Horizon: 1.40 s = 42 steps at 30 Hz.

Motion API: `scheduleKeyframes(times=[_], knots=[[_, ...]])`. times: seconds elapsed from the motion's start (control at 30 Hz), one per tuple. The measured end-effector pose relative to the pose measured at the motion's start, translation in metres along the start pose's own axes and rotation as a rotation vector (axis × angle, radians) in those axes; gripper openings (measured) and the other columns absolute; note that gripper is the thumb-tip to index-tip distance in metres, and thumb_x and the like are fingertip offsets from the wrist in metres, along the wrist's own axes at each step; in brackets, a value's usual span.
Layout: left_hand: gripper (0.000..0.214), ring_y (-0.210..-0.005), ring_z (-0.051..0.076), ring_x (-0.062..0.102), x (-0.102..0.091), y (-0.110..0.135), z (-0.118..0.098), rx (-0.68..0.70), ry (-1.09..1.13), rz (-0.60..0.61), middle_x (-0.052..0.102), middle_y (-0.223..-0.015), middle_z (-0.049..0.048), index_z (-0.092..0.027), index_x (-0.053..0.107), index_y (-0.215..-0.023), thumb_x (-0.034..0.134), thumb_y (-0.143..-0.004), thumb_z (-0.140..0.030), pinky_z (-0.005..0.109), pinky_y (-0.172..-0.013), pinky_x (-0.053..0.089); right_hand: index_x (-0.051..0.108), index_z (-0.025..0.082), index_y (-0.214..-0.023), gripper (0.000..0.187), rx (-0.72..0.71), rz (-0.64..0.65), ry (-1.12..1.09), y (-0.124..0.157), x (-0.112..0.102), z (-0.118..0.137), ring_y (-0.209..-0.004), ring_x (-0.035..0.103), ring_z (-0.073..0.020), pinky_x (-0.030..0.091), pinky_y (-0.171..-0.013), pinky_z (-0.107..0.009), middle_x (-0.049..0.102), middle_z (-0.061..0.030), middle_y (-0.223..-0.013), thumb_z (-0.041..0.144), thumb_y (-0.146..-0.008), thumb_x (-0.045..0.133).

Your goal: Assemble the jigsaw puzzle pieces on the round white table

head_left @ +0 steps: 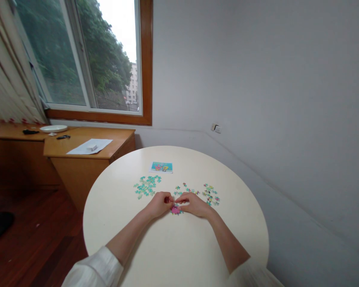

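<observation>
1. The round cream-coloured table [131, 239] fills the lower middle of the view and carries everything in play.
2. A low orange-brown wooden cabinet [86, 159] stands to its left under the window, with a white sheet of paper [89, 146] lying on top.
3. The left hand [160, 204] and right hand [194, 204] meet at the table's centre. Both have their fingers drawn together, and the tips pinch the pink jigsaw pieces [175, 209] that lie on the table between and just below them. To join these well, I would keep the pieces flat on the table, line up tab and slot before pressing, and push straight down rather than sideways so the joined part does not buckle.
4. A loose patch of teal cardboard pieces [146, 186] lies just beyond the left hand.
5. A scatter of mixed green, white and yellow pieces [211, 194] lies beside the right hand.
6. A small rectangular picture card [161, 167], blue with cartoon figures, lies further back. Any lettering on it is too small to read, and no brand or label shows elsewhere.
</observation>
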<state>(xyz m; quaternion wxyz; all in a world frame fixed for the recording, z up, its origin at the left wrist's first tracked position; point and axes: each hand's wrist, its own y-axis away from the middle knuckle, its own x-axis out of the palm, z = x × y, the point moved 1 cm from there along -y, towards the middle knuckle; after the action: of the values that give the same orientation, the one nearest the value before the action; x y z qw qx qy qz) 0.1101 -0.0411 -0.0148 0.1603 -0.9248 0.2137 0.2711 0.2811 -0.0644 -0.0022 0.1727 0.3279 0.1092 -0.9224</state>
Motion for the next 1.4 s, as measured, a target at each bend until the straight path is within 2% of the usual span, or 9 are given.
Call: scheduleKeyframes(times=[1.4], knots=[[0.01, -0.052, 0.008, 0.04, -0.001, 0.0001, -0.0015, -0.007, -0.163, -0.001, 0.05, -0.053, -0.0035, -0.012, 0.062, -0.064, 0.052, -0.064, -0.015, 0.019, -0.052, 0.028, 0.069, 0.016, -0.083, 0.02, -0.002, -0.016, 0.024, 0.0002, 0.0, -0.0008, -0.074, 0.055, -0.0136, 0.043, -0.07, -0.024, 0.062, -0.0037, -0.079, 0.019, -0.064, 0.064]])
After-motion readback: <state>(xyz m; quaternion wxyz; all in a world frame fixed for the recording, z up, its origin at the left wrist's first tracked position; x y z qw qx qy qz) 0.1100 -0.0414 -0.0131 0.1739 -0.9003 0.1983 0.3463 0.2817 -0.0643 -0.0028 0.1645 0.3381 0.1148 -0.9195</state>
